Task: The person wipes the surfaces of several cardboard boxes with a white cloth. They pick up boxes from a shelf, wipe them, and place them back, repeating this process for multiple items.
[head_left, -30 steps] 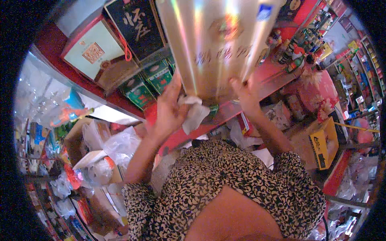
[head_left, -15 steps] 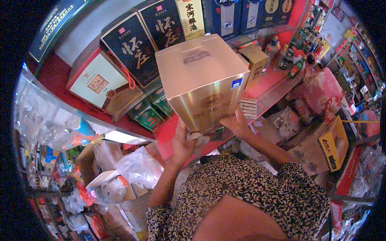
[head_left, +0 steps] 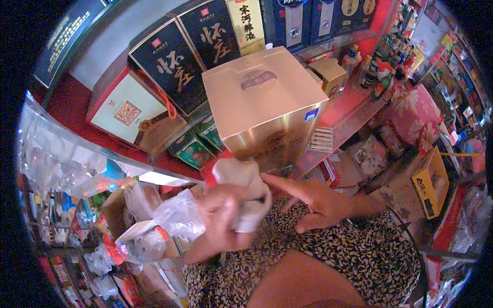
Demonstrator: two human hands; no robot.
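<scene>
A large gold carton (head_left: 280, 138) with an oval emblem on top stands on the red shelf before me. My left hand (head_left: 221, 215), slightly blurred, is closed round a crumpled white cloth (head_left: 246, 187), which hangs in front of the carton's lower front edge. To the right of the cloth, my right hand (head_left: 318, 203) has its index finger stretched toward it and the thumb apart. Nothing shows in that hand, and whether the fingertip touches the cloth I cannot tell.
Tall black cartons (head_left: 169, 64) stand behind, beside a white and brown box (head_left: 131, 115). Bottles (head_left: 377, 77) crowd the shelf's right end. Clear plastic bags (head_left: 177, 215) lie at lower left; an open cardboard box (head_left: 431, 179) sits at right.
Both hands have let go of the gold carton and drawn back toward me. The cloth has come up in the left hand and opened out. The carton now sits slightly lower and farther right in view.
</scene>
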